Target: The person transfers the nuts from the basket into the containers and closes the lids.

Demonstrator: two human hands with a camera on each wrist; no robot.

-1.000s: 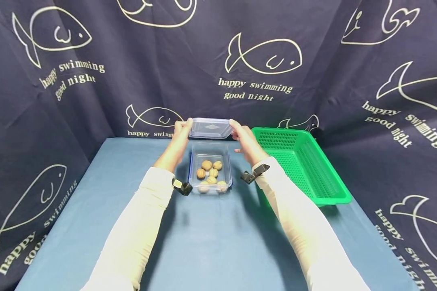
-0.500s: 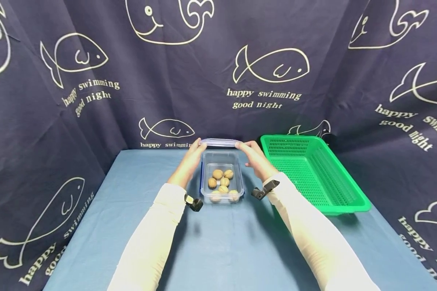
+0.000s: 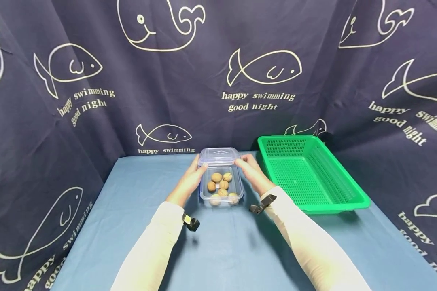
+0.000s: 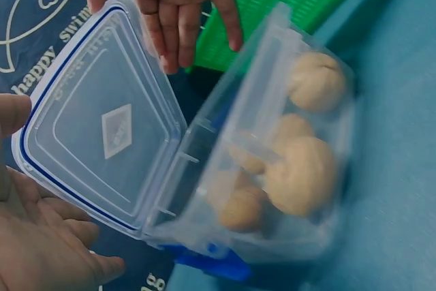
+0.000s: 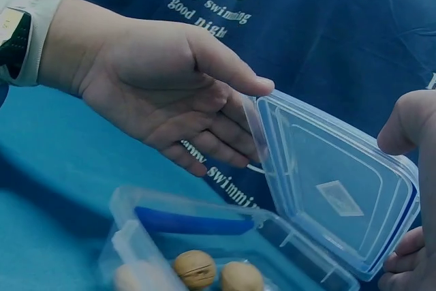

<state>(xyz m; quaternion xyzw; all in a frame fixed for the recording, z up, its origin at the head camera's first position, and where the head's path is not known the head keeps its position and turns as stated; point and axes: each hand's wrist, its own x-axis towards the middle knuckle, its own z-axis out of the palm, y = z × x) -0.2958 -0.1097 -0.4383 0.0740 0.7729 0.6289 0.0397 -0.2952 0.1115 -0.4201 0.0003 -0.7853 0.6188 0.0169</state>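
Note:
A clear plastic food container (image 3: 240, 186) stands on the table with several walnuts (image 3: 216, 177) inside. Its clear lid (image 3: 219, 154) leans up and back at the container's far end, its lower edge at the back rim in the left wrist view (image 4: 102, 120). My left hand (image 3: 189, 180) pinches the lid's left edge, thumb on the near face. On the opposite edge, my right hand (image 3: 255, 176) pinches likewise, its thumb on the rim in the right wrist view (image 5: 415, 134). A blue latch (image 4: 211, 262) shows on the container's side.
A green perforated basket (image 3: 344, 178) stands on the table to the right, close to my right forearm. Behind the table hangs a dark blue curtain (image 3: 204, 89) printed with fish. Blue cloth covers the table (image 3: 145, 190).
Both hands have brought the lid down from above the container's far end and tilted it against the back rim. The container and walnuts have stayed put; the head view has shifted slightly.

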